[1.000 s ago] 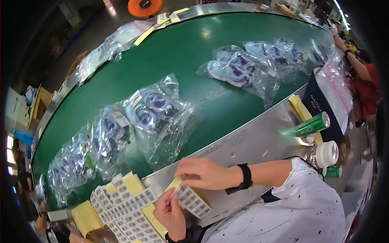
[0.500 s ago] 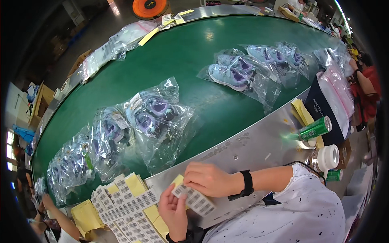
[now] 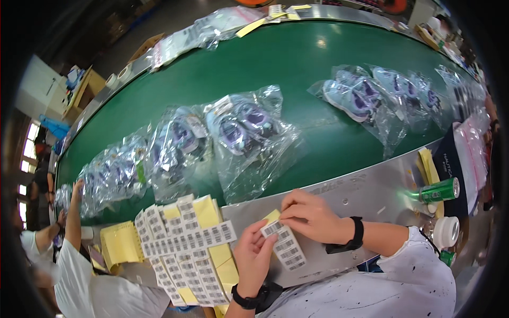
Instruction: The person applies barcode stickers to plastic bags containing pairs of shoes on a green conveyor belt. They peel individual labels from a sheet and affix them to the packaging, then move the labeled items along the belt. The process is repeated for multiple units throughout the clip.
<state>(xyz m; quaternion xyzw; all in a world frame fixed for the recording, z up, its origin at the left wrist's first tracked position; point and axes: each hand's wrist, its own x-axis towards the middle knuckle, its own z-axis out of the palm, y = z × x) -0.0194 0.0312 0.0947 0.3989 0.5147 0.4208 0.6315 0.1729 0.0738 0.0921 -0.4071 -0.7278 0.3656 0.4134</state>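
A sheet of white barcode stickers (image 3: 289, 250) with yellow backing showing at its top is held above the metal ledge. My left hand (image 3: 253, 255) pinches it by the left edge, thumb on top. The fingers of my right hand (image 3: 313, 214) are closed at its upper corner; whether a single sticker is lifted there, I cannot tell. Beside my left hand lies a spread of more barcode sticker sheets (image 3: 185, 249). Beyond both hands, a clear bag of light-blue and purple shoes (image 3: 246, 127) rests on the green belt.
More bagged shoes (image 3: 180, 138) line the green conveyor belt (image 3: 297, 63) left and right. Yellow backing paper (image 3: 119, 244) lies left of the sheets. A green can (image 3: 440, 191), a white-lidded jar (image 3: 445, 232) and a dark box (image 3: 456, 164) stand at right. At left a co-worker's arm (image 3: 73, 220) reaches towards bagged shoes.
The view has swung left, so the belt and bags sit further right in the picture. Both hands still hold the sticker sheet. More of the co-worker at left shows, one arm raised to the bags.
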